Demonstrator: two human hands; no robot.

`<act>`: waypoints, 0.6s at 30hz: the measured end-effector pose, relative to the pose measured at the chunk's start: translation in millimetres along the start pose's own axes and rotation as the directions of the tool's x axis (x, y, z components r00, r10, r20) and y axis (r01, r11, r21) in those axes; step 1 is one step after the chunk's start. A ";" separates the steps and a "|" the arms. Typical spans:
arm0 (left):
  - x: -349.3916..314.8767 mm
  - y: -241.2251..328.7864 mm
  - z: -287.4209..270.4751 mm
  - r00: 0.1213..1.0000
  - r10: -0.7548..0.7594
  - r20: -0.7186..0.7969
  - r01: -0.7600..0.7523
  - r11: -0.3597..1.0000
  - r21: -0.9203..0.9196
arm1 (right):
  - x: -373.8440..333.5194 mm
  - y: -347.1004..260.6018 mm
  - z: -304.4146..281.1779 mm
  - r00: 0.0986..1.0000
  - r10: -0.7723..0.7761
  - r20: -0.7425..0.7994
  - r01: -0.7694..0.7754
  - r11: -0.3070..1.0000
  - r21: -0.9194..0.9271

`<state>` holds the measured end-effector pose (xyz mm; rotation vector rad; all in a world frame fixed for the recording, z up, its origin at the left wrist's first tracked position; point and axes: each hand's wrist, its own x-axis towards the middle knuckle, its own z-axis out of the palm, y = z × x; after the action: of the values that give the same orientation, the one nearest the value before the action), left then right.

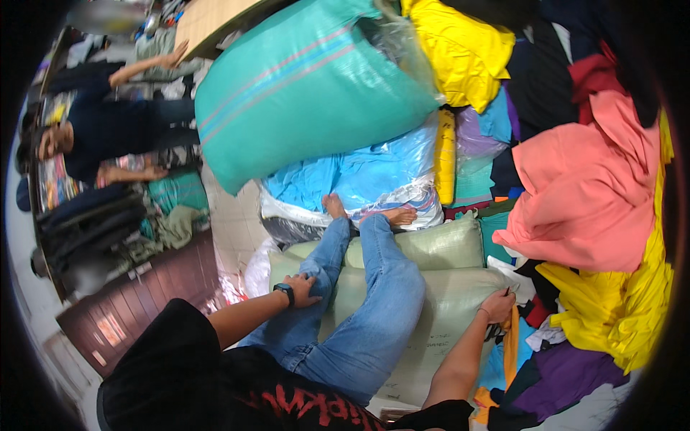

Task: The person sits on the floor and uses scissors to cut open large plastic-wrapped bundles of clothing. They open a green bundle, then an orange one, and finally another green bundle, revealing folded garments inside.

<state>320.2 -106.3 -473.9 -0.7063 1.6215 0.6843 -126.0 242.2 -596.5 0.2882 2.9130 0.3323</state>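
My left hand (305, 289), with a dark watch at the wrist, lies with fingers spread on the leg of my blue jeans (392, 287). Nothing is held in it. On the right, my right hand (497, 306) is closed at the end of a pale green stuffed sack (438, 287). A strip of orange cloth (512, 345) hangs down from its fingers; their exact grip is partly hidden. My legs stretch over the pale sacks, and my bare feet rest against a clear plastic-wrapped bundle of blue cloth (374, 161).
A big green woven sack (309, 93) lies atop the blue bundle. Heaped on the right are salmon cloth (586, 194), yellow cloth (618, 309) and purple cloth (568, 381). At left, a person in dark clothes (108, 140) stands near shelves and a brown wooden door (154, 287).
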 end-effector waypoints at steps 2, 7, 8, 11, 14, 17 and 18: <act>-0.3 3.5 -24.0 0.998 0.064 -0.009 -0.063 0.997 0.034 | 4.0 -1.5 1.0 0.999 -0.023 -0.030 0.024 0.999 0.026; -1.9 21.8 -103.8 0.933 0.270 -0.237 -0.290 0.955 -0.055 | 13.1 -5.5 0.8 0.999 0.025 0.028 -0.029 0.990 0.139; -1.1 24.9 -122.0 0.920 0.293 -0.261 -0.311 0.950 -0.029 | 15.4 -5.8 -0.6 0.999 0.001 0.051 -0.006 0.995 0.100; -10.8 33.3 -168.6 0.890 0.323 -0.321 -0.300 0.946 0.121 | 16.8 -7.3 -7.2 0.998 0.003 0.067 -0.010 0.995 0.099; -32.3 41.3 -207.5 0.859 0.318 -0.401 -0.272 0.948 0.168 | 16.5 -9.0 -15.7 0.989 0.045 0.138 -0.063 0.990 0.128; -62.1 47.7 -243.3 0.809 0.375 -0.453 -0.281 0.923 0.262 | 16.1 -10.5 -19.8 0.991 0.058 0.123 -0.080 0.980 0.183; -72.6 50.3 -252.3 0.833 0.346 -0.431 -0.239 0.929 0.283 | 15.7 -9.7 -20.3 0.991 0.060 0.119 -0.082 0.977 0.195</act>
<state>132.2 -260.0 -362.1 -0.4841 2.2593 0.5608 -147.0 232.2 -582.1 0.4275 2.8317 0.0315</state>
